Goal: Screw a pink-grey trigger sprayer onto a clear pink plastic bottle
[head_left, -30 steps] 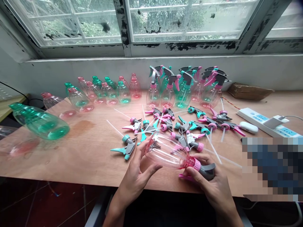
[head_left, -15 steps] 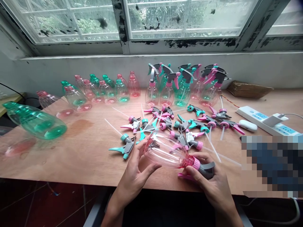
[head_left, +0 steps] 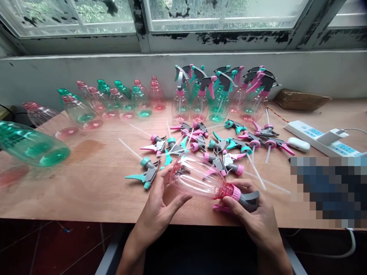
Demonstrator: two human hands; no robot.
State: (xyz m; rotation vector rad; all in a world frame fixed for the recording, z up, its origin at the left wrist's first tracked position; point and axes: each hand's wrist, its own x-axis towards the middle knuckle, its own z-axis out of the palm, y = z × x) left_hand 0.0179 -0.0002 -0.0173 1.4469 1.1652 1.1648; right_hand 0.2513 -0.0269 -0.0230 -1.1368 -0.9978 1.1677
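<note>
Wooden table (head_left: 91,191), stained at left; red floor (head_left: 80,244) below. Windows (head_left: 223,15) behind, dark flaking patches on frames, grey wall (head_left: 114,68) under them. On top, left to right: green bottle (head_left: 54,157), row of headless bottles (head_left: 142,101), loose spray heads (head_left: 150,173), bottles with heads on (head_left: 199,107), brown package (head_left: 301,99), power strip (head_left: 304,130).

My left hand (head_left: 156,208) cups the base of a pink bottle (head_left: 197,175), thumb spread off it; can't tell how firmly the fingertips press. Bottle's sideways between my hands, neck to the right. My right hand (head_left: 255,217) pinches its pink collar and grey head (head_left: 249,201), thumb against fingers.

Bottles: glossy see-through plastic, bulbous. Loose heads: grey, pink or teal triggers, thin pale tubes. Package wrinkled; strip smooth, white.

Plain wood from green bottle to my left hand. Loose heads crowd just beyond my bottle. Front edge runs by my wrists. Pixelated patch hides what's right of my right hand.
</note>
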